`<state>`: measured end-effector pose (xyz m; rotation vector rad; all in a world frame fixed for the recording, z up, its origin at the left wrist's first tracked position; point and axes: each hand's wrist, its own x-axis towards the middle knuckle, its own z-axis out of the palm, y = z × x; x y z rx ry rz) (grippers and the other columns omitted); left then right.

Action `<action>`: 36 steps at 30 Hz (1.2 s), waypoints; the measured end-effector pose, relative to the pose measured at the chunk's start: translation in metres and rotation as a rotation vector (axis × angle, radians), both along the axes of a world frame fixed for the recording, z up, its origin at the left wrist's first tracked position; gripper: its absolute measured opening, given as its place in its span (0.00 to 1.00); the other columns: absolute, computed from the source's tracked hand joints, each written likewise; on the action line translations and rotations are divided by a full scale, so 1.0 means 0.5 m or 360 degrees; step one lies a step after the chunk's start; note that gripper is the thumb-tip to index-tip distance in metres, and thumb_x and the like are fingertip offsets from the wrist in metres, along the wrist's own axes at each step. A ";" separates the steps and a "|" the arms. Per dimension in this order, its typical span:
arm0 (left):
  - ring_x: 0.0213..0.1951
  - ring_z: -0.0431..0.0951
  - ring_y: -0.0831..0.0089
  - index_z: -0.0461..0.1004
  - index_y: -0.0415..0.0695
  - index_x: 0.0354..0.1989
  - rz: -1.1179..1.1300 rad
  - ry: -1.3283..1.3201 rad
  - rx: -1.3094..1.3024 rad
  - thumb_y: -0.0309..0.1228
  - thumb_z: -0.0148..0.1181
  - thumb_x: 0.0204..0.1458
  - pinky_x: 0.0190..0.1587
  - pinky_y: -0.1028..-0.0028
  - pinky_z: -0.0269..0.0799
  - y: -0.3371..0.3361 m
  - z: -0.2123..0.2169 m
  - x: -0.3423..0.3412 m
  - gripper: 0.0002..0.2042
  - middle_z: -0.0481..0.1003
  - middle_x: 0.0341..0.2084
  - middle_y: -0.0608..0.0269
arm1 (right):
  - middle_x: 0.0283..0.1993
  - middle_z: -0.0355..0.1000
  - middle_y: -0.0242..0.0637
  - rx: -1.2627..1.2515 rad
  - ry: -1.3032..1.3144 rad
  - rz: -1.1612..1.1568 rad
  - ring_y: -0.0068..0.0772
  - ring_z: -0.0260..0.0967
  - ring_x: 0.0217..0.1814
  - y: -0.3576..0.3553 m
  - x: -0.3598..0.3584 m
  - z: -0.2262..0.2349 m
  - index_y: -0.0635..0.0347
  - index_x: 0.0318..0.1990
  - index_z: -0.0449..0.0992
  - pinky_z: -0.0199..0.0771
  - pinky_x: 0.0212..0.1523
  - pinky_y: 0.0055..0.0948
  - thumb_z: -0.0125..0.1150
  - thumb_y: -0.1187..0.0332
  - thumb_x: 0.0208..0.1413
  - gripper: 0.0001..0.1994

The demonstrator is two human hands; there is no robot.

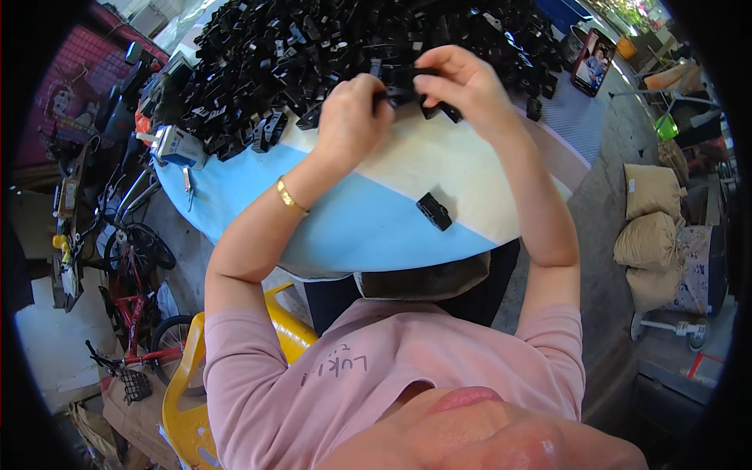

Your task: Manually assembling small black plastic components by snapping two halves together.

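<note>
My left hand [356, 117] is closed, its fingers wrapped round a small black plastic part [398, 97] at the near edge of a large heap of similar black parts [313, 47]. Just to its right, my right hand [470, 90] is bent in a pinch close to the same part. Something dark shows between its thumb and forefinger, too small and too much like the heap behind to make out. A single black plastic part [434, 211] lies apart on the pale blue and cream tabletop cover [337, 211], nearer to me.
At the table's left stand a blue and white box [180, 146] and a small metal tool [188, 180]. A phone [593, 63] is propped at the far right. A yellow chair [188, 392], bicycles [149, 356] and stuffed sacks [652, 192] surround the table.
</note>
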<state>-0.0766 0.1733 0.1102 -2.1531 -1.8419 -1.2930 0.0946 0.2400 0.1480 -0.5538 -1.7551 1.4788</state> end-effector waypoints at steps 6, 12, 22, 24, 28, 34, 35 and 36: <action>0.27 0.76 0.73 0.67 0.35 0.43 -0.0241 -0.0983 -0.0674 0.23 0.50 0.48 0.31 0.74 0.75 -0.027 0.028 -0.013 0.13 0.73 0.23 0.59 | 0.34 0.73 0.30 0.0545 0.0121 -0.0140 0.17 0.69 0.30 -0.043 -0.045 -0.037 0.63 0.42 0.75 0.71 0.32 0.16 0.62 0.78 0.48 0.12; 0.35 0.76 0.71 0.63 0.35 0.49 -0.0809 -0.1881 -0.0738 0.19 0.45 0.52 0.46 0.73 0.75 -0.033 0.043 -0.002 0.14 0.71 0.35 0.58 | 0.31 0.73 0.35 0.1279 -0.0041 -0.0599 0.20 0.71 0.27 -0.033 -0.038 -0.042 0.64 0.38 0.76 0.72 0.26 0.17 0.66 0.75 0.44 0.11; 0.43 0.73 0.75 0.65 0.39 0.52 -0.0941 -0.2216 -0.0656 0.22 0.53 0.53 0.51 0.71 0.72 -0.017 0.020 -0.012 0.17 0.73 0.38 0.64 | 0.32 0.73 0.33 0.0740 -0.0253 -0.0538 0.20 0.70 0.30 -0.033 -0.029 -0.040 0.67 0.37 0.75 0.70 0.30 0.17 0.62 0.69 0.51 0.10; 0.41 0.73 0.78 0.66 0.43 0.52 -0.0882 -0.2100 -0.0606 0.22 0.54 0.52 0.51 0.73 0.72 -0.017 0.012 -0.013 0.17 0.73 0.37 0.67 | 0.32 0.73 0.34 0.0825 -0.0199 -0.0567 0.21 0.70 0.29 -0.039 -0.031 -0.036 0.68 0.36 0.75 0.70 0.30 0.18 0.62 0.69 0.51 0.10; 0.40 0.73 0.80 0.67 0.44 0.52 -0.0867 -0.2124 -0.0595 0.21 0.54 0.52 0.50 0.73 0.71 -0.020 0.017 -0.011 0.18 0.73 0.37 0.68 | 0.32 0.73 0.36 0.1051 -0.0186 -0.0622 0.23 0.70 0.29 -0.036 -0.032 -0.038 0.68 0.35 0.75 0.70 0.29 0.18 0.62 0.69 0.50 0.10; 0.40 0.73 0.78 0.66 0.44 0.52 -0.0855 -0.2132 -0.0588 0.22 0.55 0.52 0.49 0.74 0.72 -0.022 0.021 -0.015 0.18 0.73 0.36 0.68 | 0.33 0.73 0.38 0.1114 -0.0209 -0.0619 0.26 0.71 0.29 -0.046 -0.036 -0.039 0.68 0.35 0.75 0.71 0.29 0.20 0.63 0.69 0.49 0.10; 0.40 0.73 0.78 0.67 0.42 0.52 -0.0858 -0.2117 -0.0595 0.23 0.55 0.52 0.49 0.75 0.72 -0.023 0.022 -0.013 0.17 0.73 0.36 0.66 | 0.33 0.73 0.38 0.1200 -0.0253 -0.0651 0.27 0.72 0.29 -0.046 -0.036 -0.042 0.67 0.34 0.75 0.72 0.29 0.21 0.64 0.70 0.48 0.10; 0.40 0.73 0.78 0.67 0.40 0.52 -0.0862 -0.2103 -0.0604 0.24 0.55 0.52 0.48 0.75 0.72 -0.023 0.021 -0.011 0.17 0.73 0.36 0.65 | 0.33 0.73 0.38 0.1285 -0.0297 -0.0684 0.27 0.72 0.30 -0.046 -0.035 -0.044 0.67 0.34 0.75 0.72 0.29 0.23 0.64 0.70 0.47 0.10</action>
